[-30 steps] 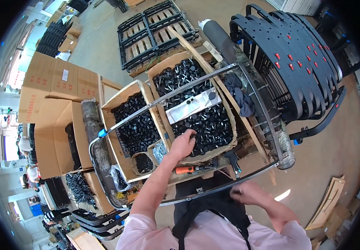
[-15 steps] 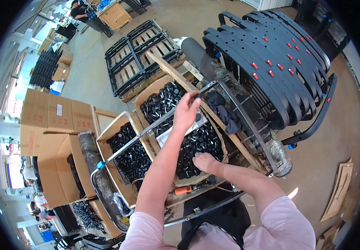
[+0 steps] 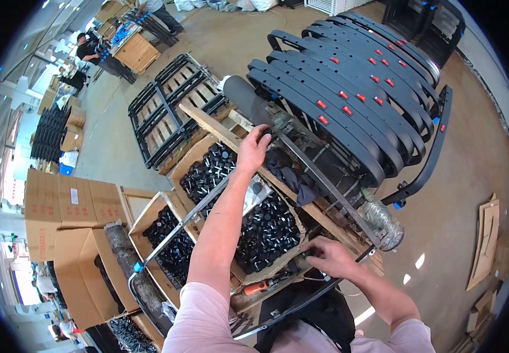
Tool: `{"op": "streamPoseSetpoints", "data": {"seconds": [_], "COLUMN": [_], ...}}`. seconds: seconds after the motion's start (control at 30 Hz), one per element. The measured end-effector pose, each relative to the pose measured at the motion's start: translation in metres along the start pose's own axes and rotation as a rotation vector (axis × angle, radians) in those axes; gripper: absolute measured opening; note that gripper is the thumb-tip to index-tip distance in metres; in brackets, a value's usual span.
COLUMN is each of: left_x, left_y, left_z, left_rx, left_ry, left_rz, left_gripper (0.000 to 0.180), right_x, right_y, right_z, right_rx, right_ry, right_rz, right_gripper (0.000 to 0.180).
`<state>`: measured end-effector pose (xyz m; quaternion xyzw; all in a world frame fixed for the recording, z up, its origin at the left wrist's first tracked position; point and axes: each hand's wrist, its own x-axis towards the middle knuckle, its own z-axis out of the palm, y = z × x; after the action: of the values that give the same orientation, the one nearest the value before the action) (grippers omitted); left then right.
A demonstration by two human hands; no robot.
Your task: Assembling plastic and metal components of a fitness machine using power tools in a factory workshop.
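A rectangular metal frame [image 3: 332, 183] lies across the boxes in front of me. My left hand [image 3: 253, 152] reaches over to its far corner, with thumb and fingers closed on a black round-headed screw foot there. My right hand [image 3: 330, 259] is over the frame's near right part, its fingers pinching another black screw foot [image 3: 308, 252]. Beneath the frame are cardboard boxes of such feet: a near right heap [image 3: 269, 235], a far heap [image 3: 210, 170] and a left heap [image 3: 169, 241]. A white tray [image 3: 254, 197], partly hidden by my left arm, lies between the heaps.
An orange-handled power tool [image 3: 257, 287] lies below the near box. Curved black panels with red clips [image 3: 348, 88] are stacked at the right, beside wrapped rolls. A wooden beam [image 3: 219, 126] edges the boxes. Cardboard cartons [image 3: 72, 206] stand left; other people work far left.
My right hand has come out of the near heap and moved right to the frame, holding a screw foot. My left hand stays at the far corner; the whole view has shifted.
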<state>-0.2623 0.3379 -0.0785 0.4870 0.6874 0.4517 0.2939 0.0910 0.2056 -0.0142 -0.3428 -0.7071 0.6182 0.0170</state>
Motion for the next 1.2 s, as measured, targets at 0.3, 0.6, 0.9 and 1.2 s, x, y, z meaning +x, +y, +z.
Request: {"op": "streamPoseSetpoints", "data": {"seconds": [0.3,0.6,0.9,1.2], "left_x": [-0.006,0.006,0.003,0.005], "left_y": [-0.008,-0.028,-0.023,-0.007], "left_z": [-0.01,-0.013,-0.005,0.005], "left_rx": [0.11,0.26,0.011,0.119], "left_ry": [-0.046,0.1,-0.007,0.066], "left_rz": [0.215,0.309,0.139,-0.049], "left_gripper": [0.034,0.036,0.032,0.028], "right_x": [-0.079,-0.119,-0.135,-0.125], "right_y": [0.011,0.028,0.038,0.038], "right_z": [-0.02,-0.037,-0.04,-0.038], "right_rx": [0.072,-0.21,-0.392,-0.617], "right_ry": [0.326,0.692,0.701,0.592], "right_rz": [0.051,0.112,0.128,0.127], "right_gripper": [0.031,0.03,0.034,0.036]}}
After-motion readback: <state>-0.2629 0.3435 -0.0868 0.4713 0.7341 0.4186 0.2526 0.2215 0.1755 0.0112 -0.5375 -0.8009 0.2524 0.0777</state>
